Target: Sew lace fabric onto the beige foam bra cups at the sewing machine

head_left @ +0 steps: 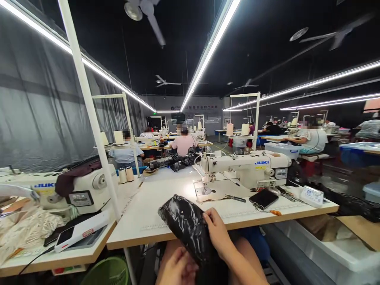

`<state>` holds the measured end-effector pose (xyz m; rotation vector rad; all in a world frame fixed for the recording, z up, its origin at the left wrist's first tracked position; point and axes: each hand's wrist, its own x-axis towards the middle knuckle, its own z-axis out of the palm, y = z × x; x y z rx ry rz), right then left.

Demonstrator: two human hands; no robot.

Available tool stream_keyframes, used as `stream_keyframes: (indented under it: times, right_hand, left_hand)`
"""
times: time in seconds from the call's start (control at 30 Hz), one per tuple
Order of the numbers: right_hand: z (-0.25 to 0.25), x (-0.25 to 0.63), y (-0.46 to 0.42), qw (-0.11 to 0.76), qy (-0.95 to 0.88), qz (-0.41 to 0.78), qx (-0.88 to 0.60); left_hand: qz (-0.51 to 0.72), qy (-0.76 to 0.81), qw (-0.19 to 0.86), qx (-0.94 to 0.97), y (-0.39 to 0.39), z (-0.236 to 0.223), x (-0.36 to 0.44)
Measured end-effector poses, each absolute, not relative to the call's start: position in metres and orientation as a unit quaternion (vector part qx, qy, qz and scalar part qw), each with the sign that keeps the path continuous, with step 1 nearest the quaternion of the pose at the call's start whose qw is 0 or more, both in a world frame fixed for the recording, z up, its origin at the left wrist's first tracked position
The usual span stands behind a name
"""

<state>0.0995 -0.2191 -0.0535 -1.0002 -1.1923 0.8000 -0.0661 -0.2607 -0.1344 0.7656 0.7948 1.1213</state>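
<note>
A shiny black plastic bag (185,221), with something inside filling it out, is held tilted over the front edge of the sewing table (157,215). My right hand (216,231) pinches its right edge between thumb and fingers. Lower down, my left hand (178,266) has its fingers curled against the bag's lower left side, slightly blurred; the bag's lower end is hidden in shadow at my lap. Behind the bag stands a white JUKI sewing machine (246,166), its needle area lit. Black-handled thread snips (236,198) lie on the table in front of it.
A dark phone (264,198), keys with an orange tag (275,213) and a white label stand (311,196) sit at the right. Left are a second machine (86,190), cream fabric (26,233) and a white pole (89,107). A plastic bin (335,253) stands lower right. Several co-workers sit beyond.
</note>
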Motion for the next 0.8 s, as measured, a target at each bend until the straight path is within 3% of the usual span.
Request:
stream_keyframes:
  times: [0.1, 0.2, 0.3, 0.4, 0.6, 0.8]
  right_hand:
    - [-0.083, 0.081, -0.206, 0.628, -0.53, 0.35, -0.449]
    - [-0.098, 0.081, -0.214, 0.617, -0.533, 0.344, -0.466]
    - [-0.1, 0.079, -0.224, 0.597, -0.544, 0.331, -0.488]
    - [-0.095, 0.081, -0.227, 0.562, -0.583, 0.317, -0.494]
    - [-0.068, 0.158, -0.197, 0.508, -0.637, 0.171, -0.554]
    - [-0.068, 0.243, -0.14, 0.39, -0.644, 0.027, -0.657]
  left_hand:
    - [0.613, 0.443, 0.559, 0.341, -0.256, -0.116, -0.107]
    - [0.66, 0.498, 0.304, 0.472, -0.267, -0.105, -0.115]
    - [0.539, 0.469, 0.051, 0.698, -0.273, -0.101, -0.106]
    - [0.43, 0.433, -0.096, 0.787, -0.261, -0.098, -0.102]
    - [0.452, 0.409, -0.051, 0.791, -0.212, -0.089, -0.142]
    - [0.508, 0.561, 0.074, 0.65, -0.199, -0.091, -0.184]
